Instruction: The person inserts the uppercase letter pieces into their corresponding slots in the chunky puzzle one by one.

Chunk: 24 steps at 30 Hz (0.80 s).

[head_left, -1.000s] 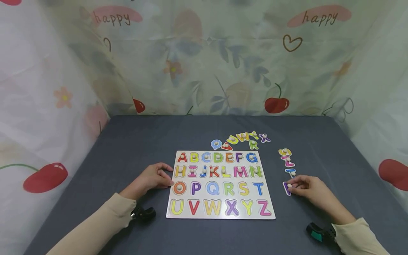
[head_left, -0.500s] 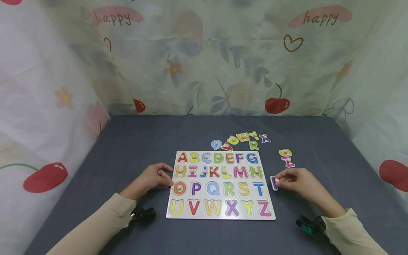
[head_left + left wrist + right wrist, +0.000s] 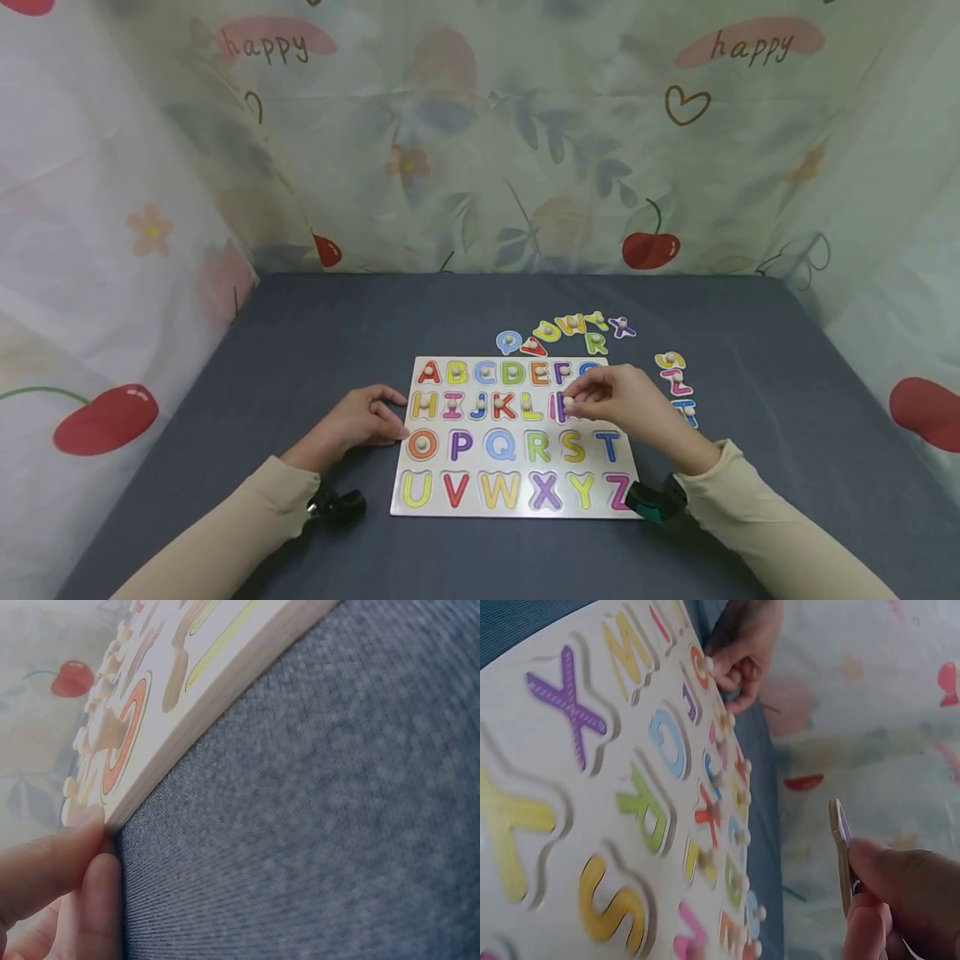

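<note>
A white alphabet puzzle board [image 3: 517,462] lies flat, its upper rows filled with knobbed letters and an orange O piece [image 3: 422,444] seated below them. My right hand [image 3: 626,404] pinches a purple letter piece [image 3: 558,407] by its knob above the board's second row, near M. In the right wrist view, that purple letter piece [image 3: 841,851] is seen edge-on, so its letter is hard to read. At the board's left edge, my left hand [image 3: 367,417] touches the rim with thumb and forefinger; the left wrist view shows the thumb [image 3: 67,844] at the board's edge.
Loose letters, including a blue Q [image 3: 508,342] and a green R [image 3: 596,342], lie behind the board. Right of it are a yellow S [image 3: 670,360], a pink Z [image 3: 677,382] and a blue T [image 3: 686,410], partly behind my right wrist. A patterned curtain [image 3: 480,167] surrounds the dark table.
My right hand has lifted the purple letter piece from the table at the right and carried it left, over the board. The left hand has stayed at the board's edge.
</note>
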Each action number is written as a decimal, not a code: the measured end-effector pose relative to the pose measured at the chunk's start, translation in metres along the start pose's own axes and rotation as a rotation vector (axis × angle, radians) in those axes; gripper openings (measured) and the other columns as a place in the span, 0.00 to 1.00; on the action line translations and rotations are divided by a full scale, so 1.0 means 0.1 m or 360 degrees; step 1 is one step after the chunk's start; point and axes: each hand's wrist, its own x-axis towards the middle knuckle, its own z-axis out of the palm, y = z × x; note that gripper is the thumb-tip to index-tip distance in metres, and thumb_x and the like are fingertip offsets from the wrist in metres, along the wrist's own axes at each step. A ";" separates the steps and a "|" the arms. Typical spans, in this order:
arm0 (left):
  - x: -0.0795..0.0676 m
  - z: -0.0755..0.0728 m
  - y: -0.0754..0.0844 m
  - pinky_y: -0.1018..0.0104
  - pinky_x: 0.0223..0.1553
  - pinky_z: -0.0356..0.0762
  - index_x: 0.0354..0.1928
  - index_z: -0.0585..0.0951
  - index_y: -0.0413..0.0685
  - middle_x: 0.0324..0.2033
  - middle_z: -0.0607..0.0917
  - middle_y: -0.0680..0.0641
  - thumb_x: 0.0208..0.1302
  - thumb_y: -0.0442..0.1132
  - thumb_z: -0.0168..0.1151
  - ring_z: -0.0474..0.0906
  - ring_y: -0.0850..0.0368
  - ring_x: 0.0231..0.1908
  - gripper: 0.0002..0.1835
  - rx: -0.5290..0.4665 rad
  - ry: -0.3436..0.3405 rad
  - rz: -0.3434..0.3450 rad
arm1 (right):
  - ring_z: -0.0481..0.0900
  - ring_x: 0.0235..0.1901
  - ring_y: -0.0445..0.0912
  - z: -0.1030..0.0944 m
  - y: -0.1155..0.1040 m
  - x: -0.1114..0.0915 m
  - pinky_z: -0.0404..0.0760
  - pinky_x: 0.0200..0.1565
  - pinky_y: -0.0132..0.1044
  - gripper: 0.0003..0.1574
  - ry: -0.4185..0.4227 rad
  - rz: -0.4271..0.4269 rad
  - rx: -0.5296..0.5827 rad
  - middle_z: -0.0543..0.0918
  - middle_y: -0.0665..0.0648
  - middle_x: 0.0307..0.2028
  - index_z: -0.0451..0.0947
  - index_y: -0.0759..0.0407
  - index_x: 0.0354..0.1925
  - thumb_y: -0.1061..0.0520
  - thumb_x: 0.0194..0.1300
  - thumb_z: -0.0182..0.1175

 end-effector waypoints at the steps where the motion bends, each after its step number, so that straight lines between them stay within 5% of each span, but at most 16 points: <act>1: 0.00 0.00 0.00 0.66 0.31 0.81 0.52 0.75 0.39 0.24 0.85 0.48 0.50 0.30 0.74 0.81 0.58 0.27 0.26 -0.0002 -0.0002 0.0002 | 0.77 0.28 0.44 0.03 -0.03 0.03 0.78 0.31 0.31 0.10 -0.0006 -0.0007 0.0010 0.82 0.51 0.27 0.84 0.59 0.37 0.55 0.57 0.71; 15: 0.02 0.00 -0.01 0.65 0.31 0.82 0.53 0.74 0.38 0.25 0.85 0.48 0.49 0.29 0.74 0.82 0.59 0.27 0.27 -0.0017 -0.0023 0.0002 | 0.75 0.25 0.38 0.65 -0.38 0.37 0.75 0.31 0.30 0.05 -0.0169 -0.0279 0.0023 0.82 0.46 0.25 0.85 0.55 0.33 0.57 0.56 0.71; 24: 0.02 0.00 -0.02 0.65 0.31 0.82 0.53 0.74 0.38 0.25 0.85 0.48 0.49 0.29 0.74 0.82 0.59 0.27 0.27 -0.0028 -0.0024 0.0018 | 0.77 0.24 0.36 1.00 -0.45 0.48 0.76 0.30 0.28 0.05 -0.0312 -0.0279 0.0139 0.83 0.46 0.23 0.84 0.55 0.30 0.59 0.54 0.72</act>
